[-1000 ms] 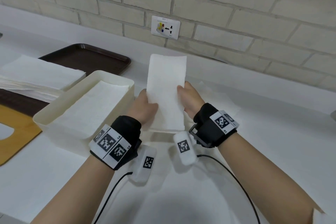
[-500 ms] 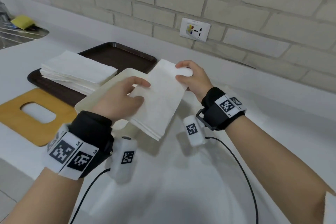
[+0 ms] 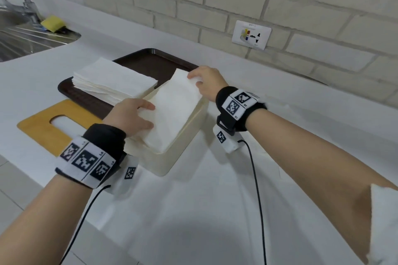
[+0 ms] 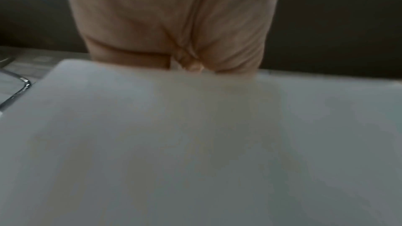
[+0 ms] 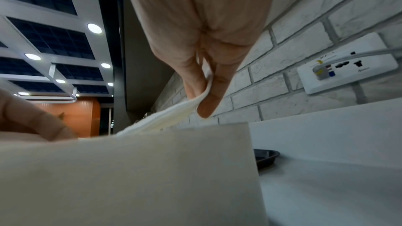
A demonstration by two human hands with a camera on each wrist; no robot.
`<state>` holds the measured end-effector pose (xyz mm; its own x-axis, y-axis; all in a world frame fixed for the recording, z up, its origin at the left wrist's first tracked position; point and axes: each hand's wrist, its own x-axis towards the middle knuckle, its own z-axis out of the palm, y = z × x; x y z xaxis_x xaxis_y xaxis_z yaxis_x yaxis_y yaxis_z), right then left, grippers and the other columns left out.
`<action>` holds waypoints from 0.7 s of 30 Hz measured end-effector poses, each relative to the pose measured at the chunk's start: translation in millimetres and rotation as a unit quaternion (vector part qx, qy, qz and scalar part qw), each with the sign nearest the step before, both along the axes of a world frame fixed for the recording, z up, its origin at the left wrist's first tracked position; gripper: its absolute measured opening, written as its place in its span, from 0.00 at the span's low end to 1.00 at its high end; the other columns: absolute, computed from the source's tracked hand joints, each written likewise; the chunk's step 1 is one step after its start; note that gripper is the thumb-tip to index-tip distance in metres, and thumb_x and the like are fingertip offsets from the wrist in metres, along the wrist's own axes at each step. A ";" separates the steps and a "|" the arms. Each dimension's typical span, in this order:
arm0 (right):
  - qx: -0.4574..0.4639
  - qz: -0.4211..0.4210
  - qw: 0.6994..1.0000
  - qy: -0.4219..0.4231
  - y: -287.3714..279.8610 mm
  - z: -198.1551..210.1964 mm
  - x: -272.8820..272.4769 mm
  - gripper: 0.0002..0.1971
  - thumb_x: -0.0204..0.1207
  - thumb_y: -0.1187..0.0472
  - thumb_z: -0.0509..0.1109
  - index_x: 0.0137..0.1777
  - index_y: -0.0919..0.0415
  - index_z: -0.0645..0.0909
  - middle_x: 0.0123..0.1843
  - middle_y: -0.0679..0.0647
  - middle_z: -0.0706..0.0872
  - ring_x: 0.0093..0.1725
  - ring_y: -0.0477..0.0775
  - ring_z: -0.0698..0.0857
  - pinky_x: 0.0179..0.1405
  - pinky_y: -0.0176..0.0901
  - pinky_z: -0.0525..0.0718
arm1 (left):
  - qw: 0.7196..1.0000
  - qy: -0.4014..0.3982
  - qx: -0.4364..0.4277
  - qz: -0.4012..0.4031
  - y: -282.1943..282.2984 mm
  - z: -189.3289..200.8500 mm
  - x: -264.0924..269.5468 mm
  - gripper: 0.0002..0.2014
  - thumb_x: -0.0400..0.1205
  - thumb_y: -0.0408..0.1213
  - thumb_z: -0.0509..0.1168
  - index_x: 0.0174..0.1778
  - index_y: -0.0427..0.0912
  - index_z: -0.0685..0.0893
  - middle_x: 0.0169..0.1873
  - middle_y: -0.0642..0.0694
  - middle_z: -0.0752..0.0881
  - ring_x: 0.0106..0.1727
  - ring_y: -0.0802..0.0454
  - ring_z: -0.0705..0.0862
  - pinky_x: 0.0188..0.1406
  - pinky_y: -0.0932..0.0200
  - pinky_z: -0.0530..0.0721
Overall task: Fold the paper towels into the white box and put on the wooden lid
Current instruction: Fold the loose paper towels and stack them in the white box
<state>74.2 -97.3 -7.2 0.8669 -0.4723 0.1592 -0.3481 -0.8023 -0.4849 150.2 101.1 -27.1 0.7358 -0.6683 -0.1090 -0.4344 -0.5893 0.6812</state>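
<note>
A folded paper towel was held over the open white box on the white counter; its long axis ran from the near-left corner of the box up toward the far right, in line with the length of the box, and its far end was raised while its near end dipped inside the near rim. The far end was pinched by the right hand, the layered edge being clamped between thumb and curled fingers, as was seen in the right wrist view. The left hand was laid on the near-left part of the towel, fingers nearly straight and pressed flat on it; whether anything was gripped beneath could not be told, the left wrist view being blurred. A stack of paper towels was seen on a dark brown tray just behind the box; the wooden lid, with an oblong slot cut in it, lay flat on the counter left of the box, beside the tray's near edge.
</note>
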 end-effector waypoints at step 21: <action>-0.111 0.143 0.926 0.332 10.6 -16.1 22.3 0.29 0.75 0.54 0.72 0.76 0.50 0.69 0.75 0.53 0.73 0.71 0.53 0.73 0.57 0.36 0.69 | 0.903 -0.196 0.320 -0.210 -31.0 -16.6 -19.4 0.28 0.80 0.53 0.61 0.76 0.64 0.61 0.70 0.51 0.73 0.71 0.51 0.72 0.67 0.58 0.69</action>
<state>96.6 -86.7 -23.3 0.8931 -0.2270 -0.3885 -0.2675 -0.9621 -0.0528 130.8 70.1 -43.7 0.4980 -0.7901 -0.3574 -0.8449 -0.5348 0.0051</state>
